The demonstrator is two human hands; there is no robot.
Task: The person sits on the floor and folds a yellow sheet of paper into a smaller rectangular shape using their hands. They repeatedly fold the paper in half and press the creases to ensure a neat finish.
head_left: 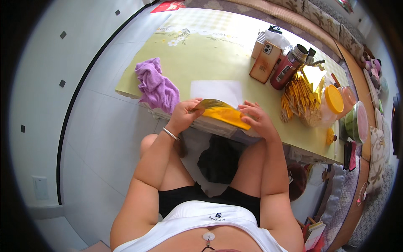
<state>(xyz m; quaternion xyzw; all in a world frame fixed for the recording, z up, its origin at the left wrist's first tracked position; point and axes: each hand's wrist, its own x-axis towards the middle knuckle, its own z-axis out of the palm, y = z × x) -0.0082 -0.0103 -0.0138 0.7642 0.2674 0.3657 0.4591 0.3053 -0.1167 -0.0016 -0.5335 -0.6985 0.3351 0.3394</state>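
Observation:
A shiny gold-yellow sheet of foil paper [224,114] is stretched between my hands at the table's near edge, its upper left part darker with reflections. My left hand [184,114] pinches its left end, thumb on top. At the other end, the fingers of my right hand [257,119] close on the sheet's right side. Just beyond it a white sheet of paper [216,90] lies flat on the table. To the right, a large bunch of folded gold paper pieces [299,94] stands packed together.
A purple cloth [157,84] lies crumpled at the table's left edge. Toward the back right stand a phone [267,63], a dark red flask [289,69] and a jar with a yellow lid [334,99]. Farther right is a green-sided round container [357,122]. A yellow-green cloth [184,54] covers the table.

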